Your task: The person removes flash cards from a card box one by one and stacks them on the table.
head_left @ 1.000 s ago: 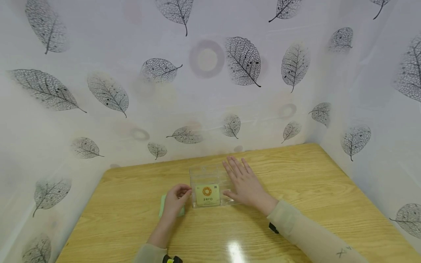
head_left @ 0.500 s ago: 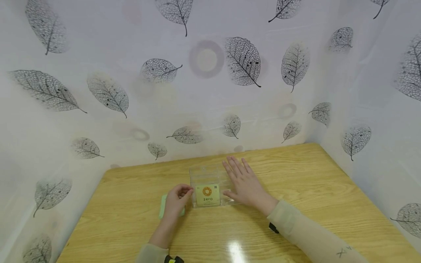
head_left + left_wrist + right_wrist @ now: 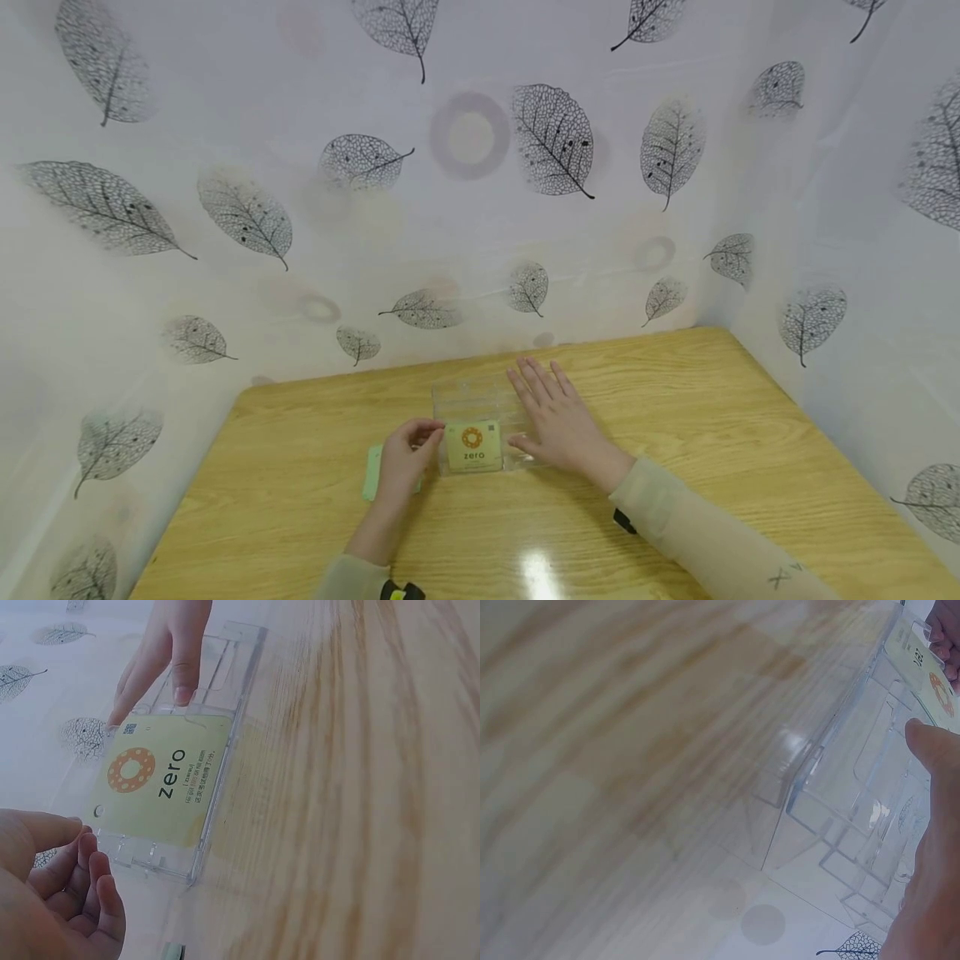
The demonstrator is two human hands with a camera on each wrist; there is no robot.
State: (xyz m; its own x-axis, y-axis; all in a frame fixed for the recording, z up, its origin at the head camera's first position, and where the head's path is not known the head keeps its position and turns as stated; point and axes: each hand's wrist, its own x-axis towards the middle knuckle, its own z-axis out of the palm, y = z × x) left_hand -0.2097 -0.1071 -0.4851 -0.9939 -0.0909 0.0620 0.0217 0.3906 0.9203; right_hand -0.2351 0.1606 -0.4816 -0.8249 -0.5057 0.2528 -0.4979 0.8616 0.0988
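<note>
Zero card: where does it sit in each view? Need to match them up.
Head: zero card below picture centre.
Left wrist: card left of centre, about mid-height, its print turned sideways.
Right wrist: card in the top right, partly out of frame.
Shared landmark: the clear plastic holder, visible in all three.

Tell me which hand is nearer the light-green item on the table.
Left. In the head view, the left hand partly covers the light-green item; the right hand is farther off, over the right part of the clear plastic holder.
</note>
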